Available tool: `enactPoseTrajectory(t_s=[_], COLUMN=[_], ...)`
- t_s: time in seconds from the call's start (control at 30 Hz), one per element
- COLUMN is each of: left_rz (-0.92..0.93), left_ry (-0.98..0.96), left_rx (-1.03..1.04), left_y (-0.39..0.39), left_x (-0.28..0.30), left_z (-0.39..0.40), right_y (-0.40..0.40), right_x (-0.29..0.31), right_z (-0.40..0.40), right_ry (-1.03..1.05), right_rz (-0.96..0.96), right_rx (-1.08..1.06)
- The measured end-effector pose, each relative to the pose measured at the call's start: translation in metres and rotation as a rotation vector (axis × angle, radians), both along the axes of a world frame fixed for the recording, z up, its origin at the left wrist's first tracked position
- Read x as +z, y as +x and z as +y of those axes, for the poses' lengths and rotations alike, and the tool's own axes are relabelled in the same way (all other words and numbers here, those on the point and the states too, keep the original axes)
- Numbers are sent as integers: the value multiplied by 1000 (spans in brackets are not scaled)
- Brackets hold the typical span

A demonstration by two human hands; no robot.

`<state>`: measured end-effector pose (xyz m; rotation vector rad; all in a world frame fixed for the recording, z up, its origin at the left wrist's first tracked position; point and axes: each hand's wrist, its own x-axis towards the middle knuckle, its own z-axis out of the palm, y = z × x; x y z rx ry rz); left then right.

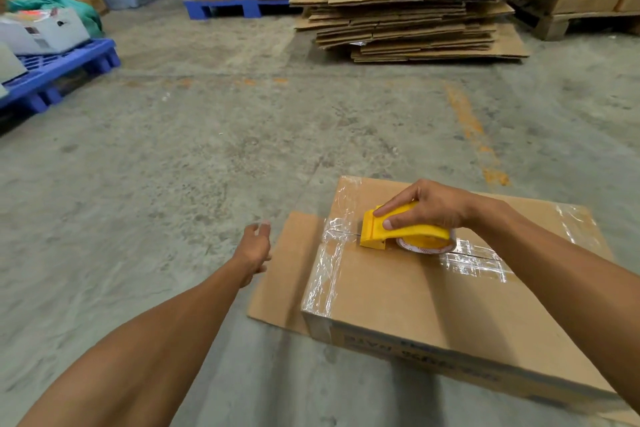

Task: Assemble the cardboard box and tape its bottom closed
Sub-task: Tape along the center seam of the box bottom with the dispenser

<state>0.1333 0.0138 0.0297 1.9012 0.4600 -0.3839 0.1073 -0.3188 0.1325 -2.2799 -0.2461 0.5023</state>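
Note:
A brown cardboard box (415, 295) stands on the concrete floor at the lower right, its taped side facing up. Clear tape runs along the centre seam and down the left edge. My right hand (429, 206) grips a yellow tape dispenser (398, 230) that rests on the seam near the box's left end. My left hand (254, 250) hovers just left of the box with fingers apart, holding nothing. A flat cardboard flap (284, 270) sticks out from under the box on the left side.
A tall stack of flattened cardboard (419, 0) lies ahead at the right. Blue pallets (62, 73) with goods stand at the left, another blue pallet (235, 7) with printed cartons at the back. A wooden pallet (571, 22) with boxes is far right.

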Motion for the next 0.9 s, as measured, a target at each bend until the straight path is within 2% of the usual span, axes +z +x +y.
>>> enactPoseTrajectory(t_s=[0.07, 0.13, 0.2, 0.3, 0.4, 0.53, 0.63, 0.7, 0.8, 0.9], left_rz=[-181, -362, -449, -427, -333, -339, -386, -520, -642, -653], left_ry=[69, 56, 47, 43, 39, 231, 558, 751, 816, 832], left_rx=[-77, -195, -340, -507, -557, -645, -729, -772, -897, -924], left_y=[1, -10, -24, -37, -41, -40, -45, -47, -50, -51], left_x=[7, 22, 35, 32, 23, 16, 14, 14, 12, 7], left_z=[2, -13, -34, -60, -77, -86, -90, -95, -103, -104], right_y=[0, 0, 1, 1, -1, -4, -5, -6, -7, -8], right_x=[0, 0, 1, 2, 3, 5, 7, 10, 12, 13], right_z=[0, 0, 1, 0, 0, 3, 4, 5, 5, 4], right_ry=[3, -3, -13, -8, -6, -9, -13, -21, -28, 100], right_rz=[3, 4, 3, 12, 11, 19, 37, 49, 72, 262], right_rx=[0, 2, 2, -15, -25, -25, -18, -21, -9, 42])
